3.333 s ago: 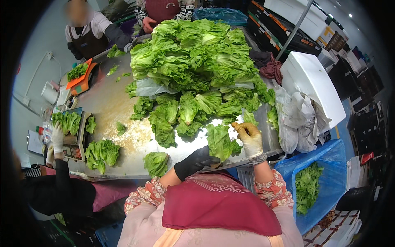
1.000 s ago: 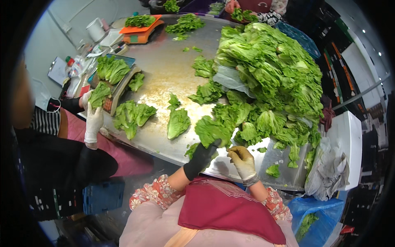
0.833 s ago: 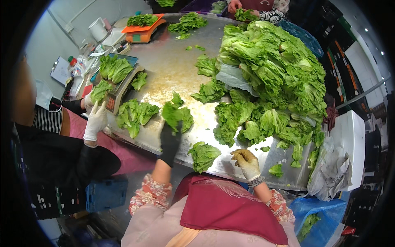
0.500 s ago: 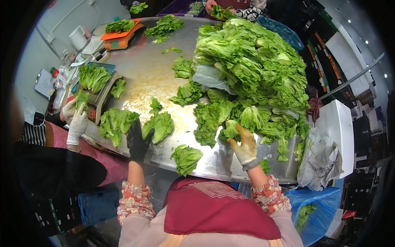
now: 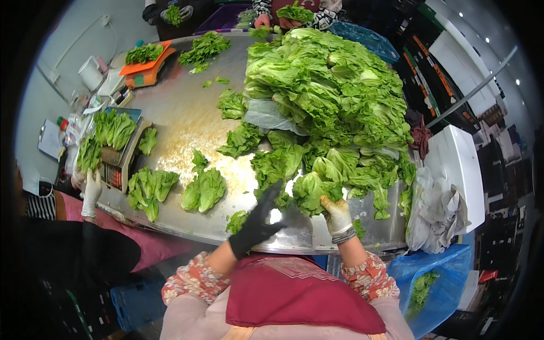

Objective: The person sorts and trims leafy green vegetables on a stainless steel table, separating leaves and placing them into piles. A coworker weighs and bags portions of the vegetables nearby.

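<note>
Clamping in the fingers of the nearer right hand (image 5: 338, 214) a lettuce head (image 5: 309, 190) fanning forward-left of them over the surface (image 5: 184, 116), and holding those of the left hand (image 5: 258, 222) apart, left of it

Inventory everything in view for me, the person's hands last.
Metal table: one, silver, centre
Lettuce pile: one, green, table's right half
Lettuce head: one, green, pile's near edge
Loose lettuce bunches: several, green, table's left half
Scales: two, orange and grey, table's left edge
Clipboard: one, white, far left
Jug: one, white, upper left
Crates: several, black, upper right
Plastic bags: count unclear, whitish, right
Box: one, white, right
Large bag: one, blue, lower right
Co-workers: three, mixed clothing, left and top
Left hand: one, black-gloved, above table's front, holding nothing
Right hand: one, white-gloved, gripping lettuce head
</note>
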The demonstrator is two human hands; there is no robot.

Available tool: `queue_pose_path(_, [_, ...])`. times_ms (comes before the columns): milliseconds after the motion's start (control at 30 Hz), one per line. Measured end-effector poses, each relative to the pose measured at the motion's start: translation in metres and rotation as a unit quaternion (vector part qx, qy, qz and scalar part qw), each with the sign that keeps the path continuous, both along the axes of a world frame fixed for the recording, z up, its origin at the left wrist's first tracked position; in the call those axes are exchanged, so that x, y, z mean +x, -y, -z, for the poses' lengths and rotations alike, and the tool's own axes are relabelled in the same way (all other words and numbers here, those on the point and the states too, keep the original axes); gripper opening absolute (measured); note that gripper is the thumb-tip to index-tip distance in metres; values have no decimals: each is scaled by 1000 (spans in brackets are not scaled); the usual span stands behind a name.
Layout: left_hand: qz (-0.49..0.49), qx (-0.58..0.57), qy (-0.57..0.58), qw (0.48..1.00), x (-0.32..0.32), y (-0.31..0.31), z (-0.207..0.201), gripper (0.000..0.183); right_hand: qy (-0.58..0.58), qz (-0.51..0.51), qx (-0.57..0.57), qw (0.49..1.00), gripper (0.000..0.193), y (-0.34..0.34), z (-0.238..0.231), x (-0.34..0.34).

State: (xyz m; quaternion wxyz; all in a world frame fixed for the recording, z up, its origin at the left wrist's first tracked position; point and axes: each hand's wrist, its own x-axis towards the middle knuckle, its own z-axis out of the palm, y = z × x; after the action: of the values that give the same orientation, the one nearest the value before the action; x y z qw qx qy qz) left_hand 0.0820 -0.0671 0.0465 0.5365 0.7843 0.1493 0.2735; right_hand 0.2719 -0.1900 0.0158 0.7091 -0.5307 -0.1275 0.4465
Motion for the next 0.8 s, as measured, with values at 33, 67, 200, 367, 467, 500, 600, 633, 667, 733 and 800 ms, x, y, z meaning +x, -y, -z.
queue_pose_path(33, [45,-53,18,997,12,10,-4,78,8,-4,-19,1000,40,-1,-12,-13])
queue_pose_path(67, [10,102,47,994,21,12,15,81,17,-56,-4,998,46,0,-18,-26])
queue_pose_path(200, [39,-378,74,922,30,1,39,69,16,-154,92,984,52,10,-33,-28])
queue_pose_path(367, [142,-437,0,888,18,-8,19,70,230,-30,-66,970,34,12,-51,-15])
queue_pose_path(467, [231,-374,-62,896,19,-15,1,80,310,-184,-145,921,37,4,-49,-3])
queue_pose_path(500, [216,-321,-62,920,16,-14,4,81,299,-192,-153,922,35,6,-49,-3])
queue_pose_path(600, [189,-186,-47,963,13,-12,6,86,187,-165,-88,964,27,14,-29,-1])
queue_pose_path(633, [189,-138,-43,971,11,-11,7,85,201,-161,-92,962,27,15,-28,-3])
queue_pose_path(667, [189,-88,-39,977,10,-10,9,85,216,-156,-96,959,26,16,-27,-6])
queue_pose_path(733, [191,-1,-43,981,8,-8,12,87,327,-177,-137,918,27,16,-29,-7])
queue_pose_path(800, [186,25,-48,981,6,-7,9,83,458,-228,-153,846,21,14,-42,-7])
